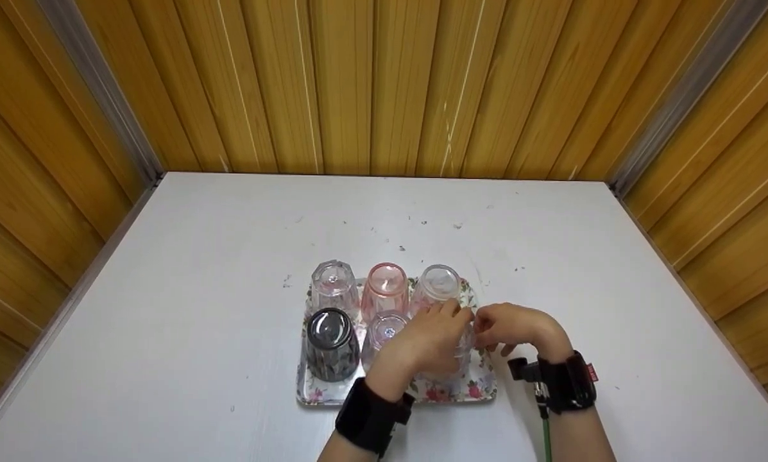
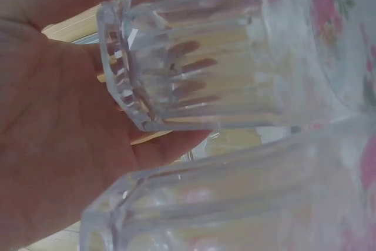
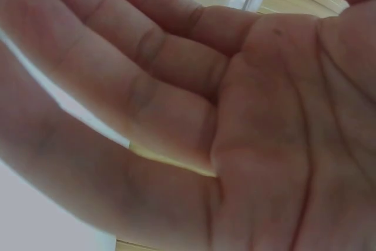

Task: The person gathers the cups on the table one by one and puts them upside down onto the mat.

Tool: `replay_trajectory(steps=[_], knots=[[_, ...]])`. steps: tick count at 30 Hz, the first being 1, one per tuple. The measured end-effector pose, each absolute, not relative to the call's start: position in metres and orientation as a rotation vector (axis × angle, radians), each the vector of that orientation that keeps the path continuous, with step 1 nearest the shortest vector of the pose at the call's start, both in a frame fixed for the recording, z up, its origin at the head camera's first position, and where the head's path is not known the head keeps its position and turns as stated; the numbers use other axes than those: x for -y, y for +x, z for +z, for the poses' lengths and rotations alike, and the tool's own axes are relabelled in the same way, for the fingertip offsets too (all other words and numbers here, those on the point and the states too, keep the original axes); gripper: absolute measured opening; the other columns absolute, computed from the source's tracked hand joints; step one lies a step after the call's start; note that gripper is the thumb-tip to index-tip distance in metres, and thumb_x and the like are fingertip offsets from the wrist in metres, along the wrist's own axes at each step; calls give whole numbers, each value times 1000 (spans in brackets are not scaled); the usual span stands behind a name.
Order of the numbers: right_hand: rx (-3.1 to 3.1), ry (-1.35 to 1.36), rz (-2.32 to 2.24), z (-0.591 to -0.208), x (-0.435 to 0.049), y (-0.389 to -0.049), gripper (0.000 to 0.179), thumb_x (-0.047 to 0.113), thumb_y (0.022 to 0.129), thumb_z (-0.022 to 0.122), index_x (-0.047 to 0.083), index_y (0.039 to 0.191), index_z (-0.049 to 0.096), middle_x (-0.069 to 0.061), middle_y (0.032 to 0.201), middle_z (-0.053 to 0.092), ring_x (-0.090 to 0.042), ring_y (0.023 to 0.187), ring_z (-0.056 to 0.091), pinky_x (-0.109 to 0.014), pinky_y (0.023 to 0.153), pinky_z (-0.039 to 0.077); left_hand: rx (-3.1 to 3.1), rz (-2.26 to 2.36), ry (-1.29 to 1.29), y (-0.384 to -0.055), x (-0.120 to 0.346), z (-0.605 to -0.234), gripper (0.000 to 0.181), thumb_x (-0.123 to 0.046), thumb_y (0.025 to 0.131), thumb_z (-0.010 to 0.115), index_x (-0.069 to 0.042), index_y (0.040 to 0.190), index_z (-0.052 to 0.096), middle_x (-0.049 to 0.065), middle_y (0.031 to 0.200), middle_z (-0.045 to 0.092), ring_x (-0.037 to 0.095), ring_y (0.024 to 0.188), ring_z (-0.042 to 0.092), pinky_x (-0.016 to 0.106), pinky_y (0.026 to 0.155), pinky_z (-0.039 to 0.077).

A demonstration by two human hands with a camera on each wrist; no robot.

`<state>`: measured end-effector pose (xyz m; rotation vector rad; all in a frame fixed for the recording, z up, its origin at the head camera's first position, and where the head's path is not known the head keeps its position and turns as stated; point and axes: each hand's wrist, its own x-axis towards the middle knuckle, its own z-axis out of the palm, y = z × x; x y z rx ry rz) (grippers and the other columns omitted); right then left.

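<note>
A clear glass (image 2: 235, 80) stands upside down at the front right of the floral tray (image 1: 313, 393). My left hand (image 1: 425, 343) reaches over it and holds it, thumb on one side and fingers on the other. Beside that glass, another clear glass (image 1: 387, 327) stands upside down in the front middle, partly hidden by the left hand. My right hand (image 1: 518, 324) is at the tray's right edge, fingers loosely bent next to the held glass. Whether its fingertips touch the glass, I cannot tell.
More upturned glasses share the tray: a dark grey one (image 1: 332, 346) front left, a faceted clear one (image 1: 333, 285) back left, a pink one (image 1: 385, 292) back middle and a clear one (image 1: 438, 285) back right. The white table (image 1: 165, 308) meets wood-patterned walls (image 1: 384, 90).
</note>
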<state>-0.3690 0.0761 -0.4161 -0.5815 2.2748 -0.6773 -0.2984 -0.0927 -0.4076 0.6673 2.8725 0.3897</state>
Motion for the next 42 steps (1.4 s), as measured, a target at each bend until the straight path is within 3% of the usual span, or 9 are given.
replay_trajectory(steps=[6,11,21,25,32,38,40,42], knots=[[-2269,-537,-656,-416,-75,-368,15,17,81,64,5,88,58,-5,79,59,-22,75,58,-36,61,54,-2978,497,758,-294,99,-396,56,-36,76,69,-16,124,49,0,120,48,16,113,48,31,100,38],[-2270,-498,-634,-417,-74,-367,10,13,81,64,4,82,58,-8,78,60,-21,72,57,-35,61,54,-3302,631,803,-289,110,-382,29,-27,85,60,-14,111,58,0,110,57,15,97,57,29,87,46],[-2340,-401,-599,-422,-75,-365,7,9,81,63,3,82,59,-10,76,60,-20,67,58,-34,59,54,-3748,893,354,-286,158,-369,8,-10,79,64,-10,87,63,1,82,60,18,66,56,30,57,47],[-2369,-371,-583,-425,-76,-368,8,9,81,63,3,80,59,-10,73,60,-20,65,59,-32,56,54,-3812,791,223,-286,180,-368,9,-7,77,66,-7,86,63,5,80,59,22,63,56,32,55,47],[-2380,-290,-575,-434,-79,-371,12,11,79,65,2,78,57,-10,68,60,-22,60,60,-32,56,54,-3624,889,-148,-277,226,-382,23,-3,78,65,3,99,58,16,90,61,31,68,63,38,55,52],[-2368,-314,-514,-437,-79,-371,12,11,76,66,2,70,60,-5,61,58,-16,54,53,-28,53,50,-3141,732,-435,-273,259,-406,55,-10,80,67,18,120,42,31,102,59,44,83,61,48,67,53],[-2363,-324,-497,-436,-79,-370,11,10,74,66,2,68,60,-3,59,57,-14,52,52,-26,51,48,-2988,679,-410,-272,265,-412,55,-11,79,67,20,118,43,32,98,59,42,82,62,46,67,53],[-2361,-329,-478,-435,-78,-369,11,8,72,66,2,65,62,-3,56,57,-13,49,49,-23,47,44,-2863,664,-381,-272,268,-417,41,-8,77,67,17,106,53,28,88,62,37,73,62,41,61,53]])
